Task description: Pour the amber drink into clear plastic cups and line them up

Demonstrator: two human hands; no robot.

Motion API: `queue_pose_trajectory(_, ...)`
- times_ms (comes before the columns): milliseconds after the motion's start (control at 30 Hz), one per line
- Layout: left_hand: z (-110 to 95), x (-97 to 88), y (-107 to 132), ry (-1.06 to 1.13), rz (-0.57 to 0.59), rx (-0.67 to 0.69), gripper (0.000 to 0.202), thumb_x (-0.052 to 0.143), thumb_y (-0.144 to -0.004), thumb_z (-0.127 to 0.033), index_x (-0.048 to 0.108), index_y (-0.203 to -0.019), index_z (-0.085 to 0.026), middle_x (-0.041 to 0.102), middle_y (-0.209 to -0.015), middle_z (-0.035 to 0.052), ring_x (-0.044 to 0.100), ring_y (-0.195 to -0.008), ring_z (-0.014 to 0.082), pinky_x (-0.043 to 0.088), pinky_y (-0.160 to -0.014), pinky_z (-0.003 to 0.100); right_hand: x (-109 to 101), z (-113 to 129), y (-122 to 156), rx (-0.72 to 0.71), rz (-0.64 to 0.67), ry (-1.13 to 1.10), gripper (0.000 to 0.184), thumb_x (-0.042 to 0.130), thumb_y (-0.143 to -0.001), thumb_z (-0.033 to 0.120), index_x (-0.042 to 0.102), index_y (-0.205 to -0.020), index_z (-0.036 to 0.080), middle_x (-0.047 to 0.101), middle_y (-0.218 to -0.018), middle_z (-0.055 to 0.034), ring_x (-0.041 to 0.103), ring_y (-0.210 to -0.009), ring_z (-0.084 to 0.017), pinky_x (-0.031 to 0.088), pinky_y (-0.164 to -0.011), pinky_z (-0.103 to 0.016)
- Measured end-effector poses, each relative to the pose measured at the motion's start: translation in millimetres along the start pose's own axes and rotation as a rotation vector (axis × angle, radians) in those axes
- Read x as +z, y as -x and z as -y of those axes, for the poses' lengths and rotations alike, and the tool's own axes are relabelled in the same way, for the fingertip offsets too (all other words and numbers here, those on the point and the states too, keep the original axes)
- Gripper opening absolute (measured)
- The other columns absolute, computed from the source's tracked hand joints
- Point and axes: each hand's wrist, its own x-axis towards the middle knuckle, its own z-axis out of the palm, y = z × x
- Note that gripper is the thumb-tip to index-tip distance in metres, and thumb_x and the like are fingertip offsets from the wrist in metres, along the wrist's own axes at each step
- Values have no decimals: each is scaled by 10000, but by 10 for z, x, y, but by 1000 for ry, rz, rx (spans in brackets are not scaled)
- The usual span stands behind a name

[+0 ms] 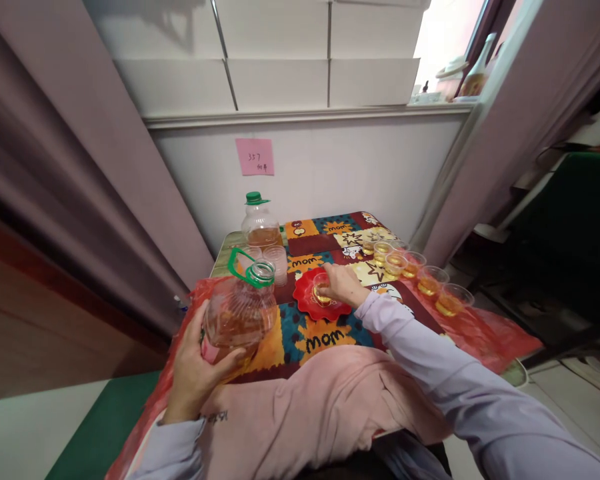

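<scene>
My left hand [195, 368] is wrapped round the lower side of a large clear plastic jug [239, 317] of amber liquid. The jug's mouth is uncapped, with a green handle [237, 261] at its neck. My right hand [346, 285] grips a small clear plastic cup [321, 293] by its side, fingers partly over it. A little yellowish liquid shows in the cup, which sits on or just above a red scalloped plate [307, 307]. Several more clear cups [427, 283] with amber liquid stand along the table's right side.
A second jug [261, 223] with a green cap stands at the back left, by stacked clear cups [276, 267]. A patterned cloth [325, 337] and red plastic sheeting [500, 340] cover the table. A pink note [255, 157] is on the wall.
</scene>
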Motion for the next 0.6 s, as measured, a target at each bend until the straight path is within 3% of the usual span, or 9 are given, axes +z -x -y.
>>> queue_pose_trajectory(133, -26, 2, 6, 6, -8, -7, 1124, 930, -676, -626, 501, -1630, -213, 572, -1637, 191, 524, -1526, 451, 374, -1284, 621, -43, -49, 49, 4, -45, -61, 554, 796, -920, 417, 647, -1381, 149, 791, -1295, -205, 757, -1188, -355, 533, -985, -409)
queue_pose_trajectory(267, 10, -6, 9, 29, -8, -23, 1127, 939, -660, -615, 495, -1629, -248, 573, -1634, 170, 522, -1529, 448, 358, -1296, 617, -175, -329, 169, 11, -125, -151, 579, 770, -938, 455, 628, -1427, 180, 787, -1323, -164, 766, -1134, -302, 551, -948, -378)
queue_pose_trajectory(400, 46, -5, -1, 31, 3, -23, 1127, 942, -666, -603, 491, -1634, -244, 566, -1638, 177, 517, -1532, 453, 353, -1297, 625, -359, -893, 331, 79, -261, -202, 596, 777, -890, 479, 666, -1394, 180, 812, -1244, -157, 773, -1083, -332, 556, -893, -402)
queue_pose_trajectory(600, 72, 14, -3, 14, -9, -25, 1148, 938, -642, -635, 504, -1633, -252, 570, -1641, 173, 522, -1526, 454, 360, -1292, 631, -462, -1817, 547, 189, -332, 81, 668, 777, -823, 529, 664, -1393, 199, 841, -1173, -139, 779, -1025, -361, 500, -870, -415)
